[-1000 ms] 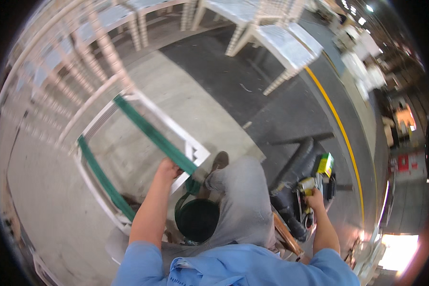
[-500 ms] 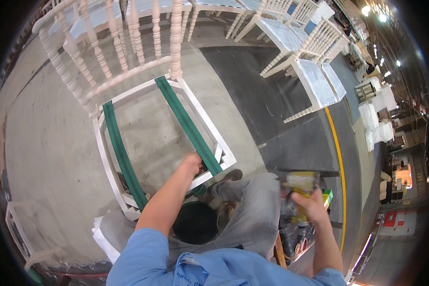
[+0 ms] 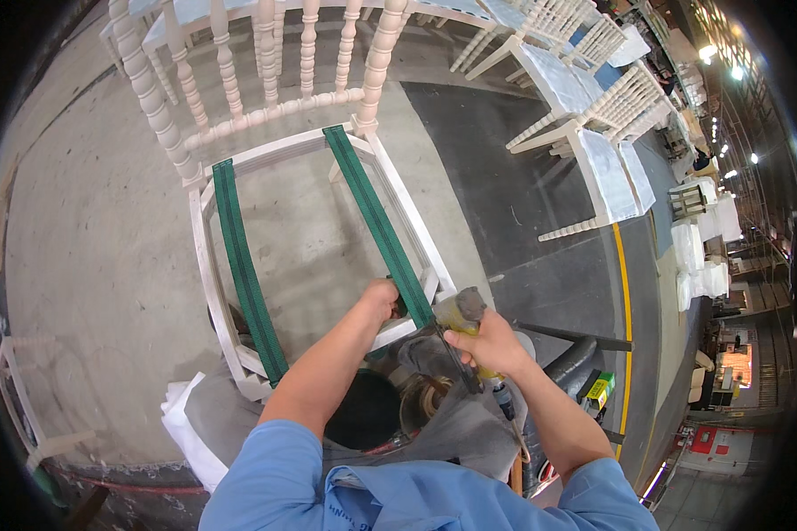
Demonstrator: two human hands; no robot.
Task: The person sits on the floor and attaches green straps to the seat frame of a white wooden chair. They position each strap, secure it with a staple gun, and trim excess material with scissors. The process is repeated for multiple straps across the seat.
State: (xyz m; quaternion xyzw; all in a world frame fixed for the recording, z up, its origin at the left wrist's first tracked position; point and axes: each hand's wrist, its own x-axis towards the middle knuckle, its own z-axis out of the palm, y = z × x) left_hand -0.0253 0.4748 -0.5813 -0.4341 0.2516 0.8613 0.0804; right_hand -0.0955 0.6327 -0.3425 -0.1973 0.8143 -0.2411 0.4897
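In front of me stands a white chair frame [image 3: 205, 265] with an open seat. Two green webbing straps run from its back rail to its front rail: a left strap [image 3: 242, 265] and a right strap [image 3: 372, 212]. My left hand [image 3: 379, 297] is closed at the front end of the right strap, its fingertips hidden under the webbing. My right hand [image 3: 496, 343] is wrapped round a yellow and grey air stapler [image 3: 466, 313]. The stapler's nose is at the front rail, by the right strap's end; whether it touches is unclear.
A dark round container [image 3: 363, 409] sits between my legs. Beside my right leg are a black padded surface [image 3: 567, 367] and a green and yellow box [image 3: 599, 389]. White chairs [image 3: 607, 173] with covered seats line the back right. A pale frame [image 3: 18, 398] stands at the left.
My right hand has brought the stapler left from the right side to the front rail. My left hand stays by the strap. The view has shifted, so the chair sits slightly further right.
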